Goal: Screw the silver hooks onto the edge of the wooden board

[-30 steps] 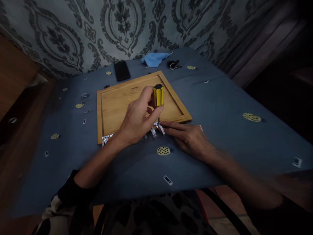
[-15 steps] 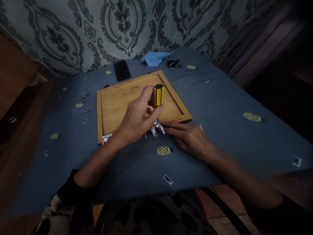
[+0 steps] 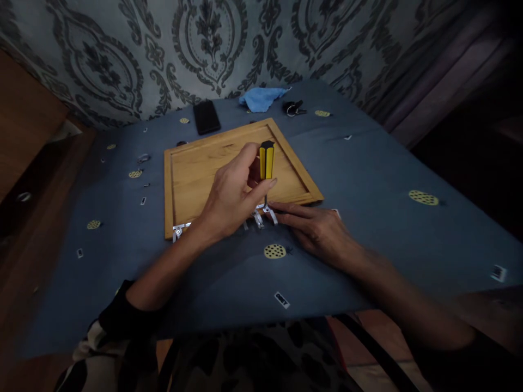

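Note:
A wooden panel (image 3: 196, 174) with a raised frame lies flat on a blue cloth. My left hand (image 3: 231, 198) is closed round a yellow and black screwdriver (image 3: 266, 160), held upright with its tip down on a metal hinge (image 3: 261, 215) at the panel's near edge. My right hand (image 3: 316, 228) lies on the cloth beside that hinge, its fingers stretched out and pressing on it. A second metal hinge (image 3: 178, 230) sticks out at the panel's near left corner.
A black phone (image 3: 206, 117), a blue rag (image 3: 261, 98) and a bunch of keys (image 3: 294, 108) lie behind the panel near the patterned wall. Small metal parts (image 3: 143, 159) lie on the blue cloth (image 3: 368, 179) to the left. A dark curtain hangs at right.
The view has shifted slightly. Both hands and the screwdriver stay at the hinge in almost the same pose.

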The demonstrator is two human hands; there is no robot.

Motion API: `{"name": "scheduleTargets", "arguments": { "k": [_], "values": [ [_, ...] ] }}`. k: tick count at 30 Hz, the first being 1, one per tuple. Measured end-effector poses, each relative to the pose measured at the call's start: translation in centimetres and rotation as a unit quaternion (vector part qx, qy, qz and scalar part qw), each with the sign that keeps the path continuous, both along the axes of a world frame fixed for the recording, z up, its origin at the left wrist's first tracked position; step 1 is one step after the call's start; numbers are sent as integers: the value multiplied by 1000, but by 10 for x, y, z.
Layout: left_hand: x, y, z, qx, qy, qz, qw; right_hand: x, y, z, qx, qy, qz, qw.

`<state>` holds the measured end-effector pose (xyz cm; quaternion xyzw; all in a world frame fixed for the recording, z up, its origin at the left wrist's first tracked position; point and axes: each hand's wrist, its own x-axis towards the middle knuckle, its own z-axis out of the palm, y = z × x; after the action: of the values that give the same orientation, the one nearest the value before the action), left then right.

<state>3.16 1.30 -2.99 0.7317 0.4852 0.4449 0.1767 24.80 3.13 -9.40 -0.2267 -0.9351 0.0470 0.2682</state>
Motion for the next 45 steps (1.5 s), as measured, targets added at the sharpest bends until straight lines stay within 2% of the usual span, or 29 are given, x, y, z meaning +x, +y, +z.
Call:
{"name": "scheduleTargets", "arguments": {
  "k": [9,14,18,21,25,28,31,34,37,41,45],
  "values": [
    [-1,-1,4,-20,-10,-20,1000,1,2,-6,-5,-1,0,1000],
    [-10,1,9,10,-13,-7,1000,1,1,-5,-12,1,3,1000],
    [-23,5,7,6,125,37,992,2,1,-5,-25,-5,-1,1000],
    [-28,6,2,-49,260,75,962,2,1,-4,-27,-6,3,1000],
    [-28,7,-7,-135,354,58,923,1,1,-3,-19,-2,6,1000],
    [-27,9,-9,-145,364,51,918,1,1,-2,-20,-8,-2,1000],
    [-25,7,-4,-147,368,42,917,1,0,-1,-26,-17,-6,999],
    [-18,-3,5,-133,372,35,918,1,0,-1,-26,-13,-5,1000],
    [-6,-17,8,-131,336,-2,933,1,-1,-1,-23,-3,0,1000],
    [10,-33,0,-130,357,32,924,0,-1,0,-15,3,0,1000],
    [15,-35,-11,-144,378,62,913,0,-2,2,-13,-8,-5,1000]
  ]
}}
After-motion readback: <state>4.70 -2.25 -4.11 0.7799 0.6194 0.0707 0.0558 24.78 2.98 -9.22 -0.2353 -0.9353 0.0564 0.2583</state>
